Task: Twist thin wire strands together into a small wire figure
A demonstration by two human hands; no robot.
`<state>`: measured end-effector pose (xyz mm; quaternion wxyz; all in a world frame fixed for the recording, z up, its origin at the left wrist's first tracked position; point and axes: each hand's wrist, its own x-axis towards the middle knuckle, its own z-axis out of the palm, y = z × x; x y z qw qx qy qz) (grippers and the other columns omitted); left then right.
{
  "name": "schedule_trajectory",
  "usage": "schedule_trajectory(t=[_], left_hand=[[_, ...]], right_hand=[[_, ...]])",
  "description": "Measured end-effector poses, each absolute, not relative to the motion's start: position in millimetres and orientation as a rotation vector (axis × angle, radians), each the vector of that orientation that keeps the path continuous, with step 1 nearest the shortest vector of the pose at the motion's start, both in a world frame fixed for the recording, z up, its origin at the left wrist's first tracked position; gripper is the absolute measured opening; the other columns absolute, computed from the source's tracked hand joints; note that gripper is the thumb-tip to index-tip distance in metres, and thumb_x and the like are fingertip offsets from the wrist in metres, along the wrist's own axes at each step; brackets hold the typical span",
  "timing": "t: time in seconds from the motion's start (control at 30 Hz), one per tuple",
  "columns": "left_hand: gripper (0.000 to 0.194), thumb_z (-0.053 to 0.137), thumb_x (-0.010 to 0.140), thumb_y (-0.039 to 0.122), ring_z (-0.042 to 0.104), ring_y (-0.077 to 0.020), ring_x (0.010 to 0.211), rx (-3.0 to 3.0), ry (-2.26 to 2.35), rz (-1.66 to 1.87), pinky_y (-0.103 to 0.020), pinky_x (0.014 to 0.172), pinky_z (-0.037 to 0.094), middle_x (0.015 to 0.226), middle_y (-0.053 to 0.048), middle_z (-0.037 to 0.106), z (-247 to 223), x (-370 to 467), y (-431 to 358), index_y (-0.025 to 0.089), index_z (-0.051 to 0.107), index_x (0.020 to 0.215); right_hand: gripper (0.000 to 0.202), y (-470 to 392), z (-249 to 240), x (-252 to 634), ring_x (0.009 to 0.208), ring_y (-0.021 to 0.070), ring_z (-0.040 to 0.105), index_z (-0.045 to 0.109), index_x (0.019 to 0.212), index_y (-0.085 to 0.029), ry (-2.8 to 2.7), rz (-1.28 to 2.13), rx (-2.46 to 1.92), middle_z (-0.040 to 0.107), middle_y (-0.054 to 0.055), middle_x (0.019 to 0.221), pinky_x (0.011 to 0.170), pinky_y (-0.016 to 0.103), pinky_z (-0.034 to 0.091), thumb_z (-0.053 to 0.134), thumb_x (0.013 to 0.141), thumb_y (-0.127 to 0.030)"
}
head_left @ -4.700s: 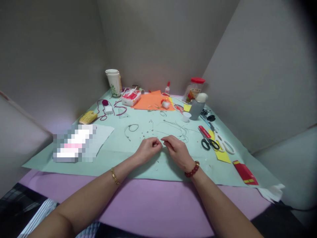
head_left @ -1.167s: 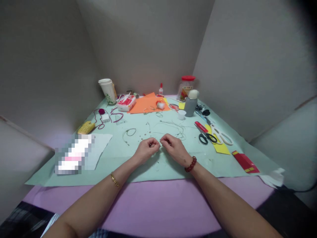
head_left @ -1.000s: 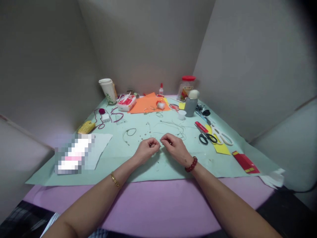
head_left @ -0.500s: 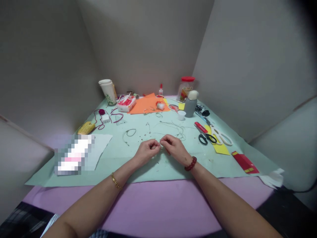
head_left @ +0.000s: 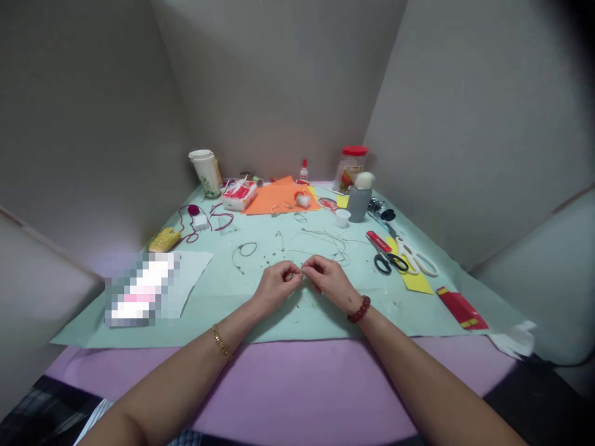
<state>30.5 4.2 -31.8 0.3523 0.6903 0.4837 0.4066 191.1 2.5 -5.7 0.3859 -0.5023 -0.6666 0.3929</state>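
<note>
My left hand [head_left: 277, 286] and my right hand [head_left: 329, 282] meet fingertip to fingertip above the pale green sheet [head_left: 209, 328]. Both are closed in a pinch. Something tiny and thin sits between the fingertips, too small to make out. Just beyond the hands lie loose thin cords [head_left: 332, 240] and several small beads or bits [head_left: 274, 255]. A looped thin cord [head_left: 248, 249] rests to the left of them.
On the right are black-handled scissors [head_left: 390, 262], white-handled scissors [head_left: 413, 254] and a red packet [head_left: 462, 308]. Farther back stand a grey bottle [head_left: 359, 201], a small white cup [head_left: 343, 218], a red-lidded jar [head_left: 352, 167], a tissue pack [head_left: 238, 195] and a tall cup [head_left: 207, 173].
The view has shifted slightly. Both hands keep their pinch at nearly the same spot, with only small finger movement.
</note>
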Motion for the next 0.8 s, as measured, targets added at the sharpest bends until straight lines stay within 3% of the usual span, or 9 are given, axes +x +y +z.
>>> schedule_trajectory(t=[0.3, 0.5, 0.6, 0.8], left_hand=[[0.013, 0.054, 0.078, 0.027, 0.038, -0.0100, 0.057, 1.856, 1.251, 1.103, -0.024, 0.057, 0.031, 0.060, 0.004, 0.045, -34.8, 29.8, 5.3, 0.017, 0.060, 0.072], [0.011, 0.054, 0.077, 0.021, 0.041, -0.0096, 0.057, 1.919, 1.215, 1.070, -0.023, 0.058, 0.033, 0.062, 0.003, 0.049, -37.2, 29.5, 6.3, 0.017, 0.063, 0.074], [0.012, 0.053, 0.078, 0.018, 0.044, -0.0098, 0.059, 2.011, 1.185, 1.066, -0.023, 0.060, 0.035, 0.068, 0.001, 0.055, -38.3, 29.4, 6.6, 0.018, 0.065, 0.076], [0.013, 0.052, 0.080, 0.016, 0.046, -0.0097, 0.060, 2.125, 1.146, 1.079, -0.023, 0.061, 0.036, 0.068, 0.001, 0.055, -37.7, 28.0, 6.8, 0.018, 0.065, 0.076]], right_hand=[[0.019, 0.8, -6.3, 190.2, 0.048, 0.0104, 0.042, 0.060, 0.070, -0.017, -1.697, 0.987, -1.281, 0.049, -0.004, 0.051, 0.049, 0.023, 0.034, 0.050, 0.083, -0.027], [0.017, 2.7, -1.6, 192.5, 0.068, 0.0135, 0.055, 0.067, 0.075, -0.019, -1.764, 0.730, -1.223, 0.064, 0.002, 0.078, 0.066, 0.027, 0.042, 0.052, 0.083, -0.023], [0.016, 3.6, -1.9, 193.3, 0.076, 0.0147, 0.057, 0.067, 0.072, -0.019, -1.814, 0.672, -1.168, 0.063, 0.002, 0.079, 0.074, 0.028, 0.042, 0.054, 0.082, -0.019], [0.016, 5.1, -5.4, 194.3, 0.076, 0.0142, 0.056, 0.067, 0.070, -0.019, -1.839, 0.683, -1.152, 0.059, 0.001, 0.077, 0.074, 0.028, 0.042, 0.055, 0.081, -0.017]])
